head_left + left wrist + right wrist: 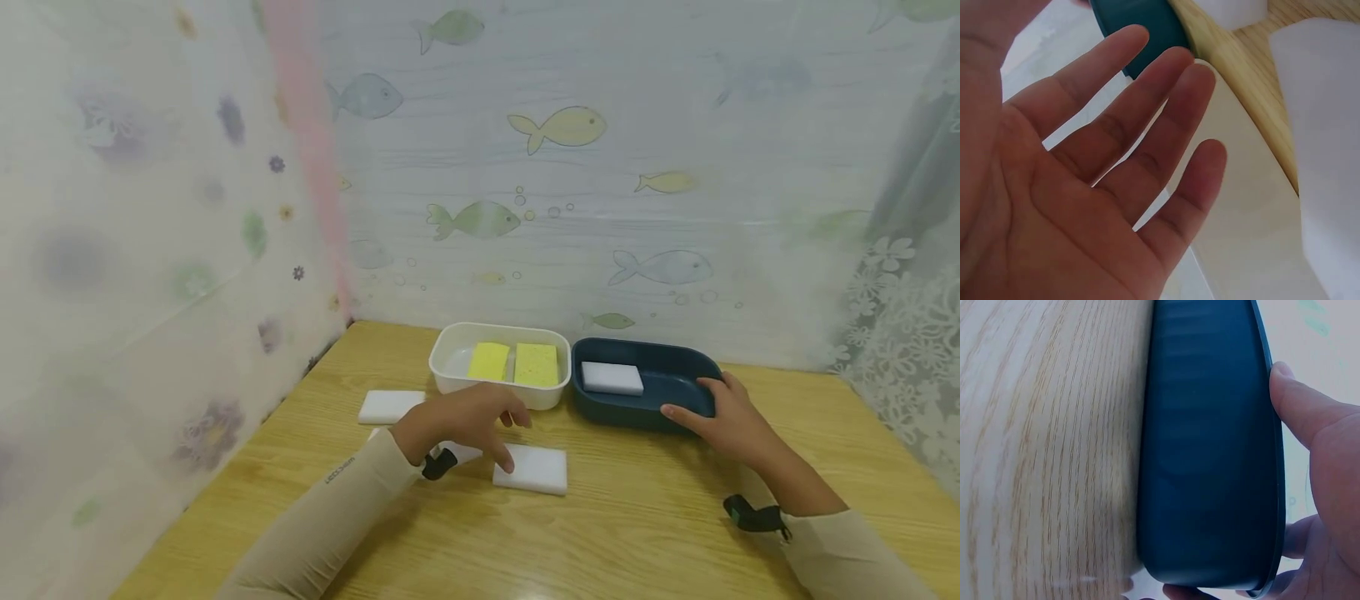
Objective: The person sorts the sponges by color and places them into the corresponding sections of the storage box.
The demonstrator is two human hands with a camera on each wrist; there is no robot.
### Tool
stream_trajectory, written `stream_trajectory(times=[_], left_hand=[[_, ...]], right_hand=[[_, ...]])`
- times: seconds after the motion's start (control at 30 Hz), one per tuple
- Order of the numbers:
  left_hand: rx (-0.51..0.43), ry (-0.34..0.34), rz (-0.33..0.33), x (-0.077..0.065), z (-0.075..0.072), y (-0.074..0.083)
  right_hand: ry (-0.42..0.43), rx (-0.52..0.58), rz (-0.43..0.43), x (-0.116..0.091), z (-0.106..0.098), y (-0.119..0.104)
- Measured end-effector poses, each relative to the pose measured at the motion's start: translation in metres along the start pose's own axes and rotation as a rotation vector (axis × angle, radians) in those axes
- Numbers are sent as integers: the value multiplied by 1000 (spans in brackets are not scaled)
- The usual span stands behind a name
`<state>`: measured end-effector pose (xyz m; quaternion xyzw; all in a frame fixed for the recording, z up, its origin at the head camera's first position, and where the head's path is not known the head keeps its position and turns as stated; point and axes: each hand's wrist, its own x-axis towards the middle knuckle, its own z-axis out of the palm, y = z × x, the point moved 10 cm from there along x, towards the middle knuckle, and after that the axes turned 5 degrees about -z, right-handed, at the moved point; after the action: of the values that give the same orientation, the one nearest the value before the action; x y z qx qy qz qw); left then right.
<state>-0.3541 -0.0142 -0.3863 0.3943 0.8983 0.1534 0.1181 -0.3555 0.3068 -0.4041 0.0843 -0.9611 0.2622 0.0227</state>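
Note:
My left hand (474, 418) hovers above the table with fingers spread and nothing in them, as its bare palm in the left wrist view shows. Its thumb overlaps a white sponge block (538, 472) in the head view. Another white block (463, 453) is partly hidden beneath this hand, and a third (388, 406) lies further left. At the right, my right hand (738, 425) grips the end of a dark blue plastic bin (1210, 444), thumb on the front rim and fingers around the far corner. One white block (612, 378) lies inside that bin.
Beside the blue bin stands a white bin (445, 385) containing two yellow sponges (536, 365). Both rest near the back of the wooden table (600, 542), before a fish-print curtain (465, 158). A flowered curtain (150, 333) borders the left side.

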Motion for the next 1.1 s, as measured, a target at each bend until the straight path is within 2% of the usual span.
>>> stream_trajectory(times=[0.27, 0.57, 0.97, 1.1], left_hand=[[18, -26, 8, 3, 6, 0], [0, -66, -34, 2, 12, 0], [34, -31, -25, 3, 8, 2], [47, -40, -35, 3, 9, 0]], right_hand=[[4, -4, -3, 0, 0, 1], [12, -14, -6, 0, -1, -1], [5, -6, -2, 0, 0, -2], [5, -7, -2, -1, -1, -1]])
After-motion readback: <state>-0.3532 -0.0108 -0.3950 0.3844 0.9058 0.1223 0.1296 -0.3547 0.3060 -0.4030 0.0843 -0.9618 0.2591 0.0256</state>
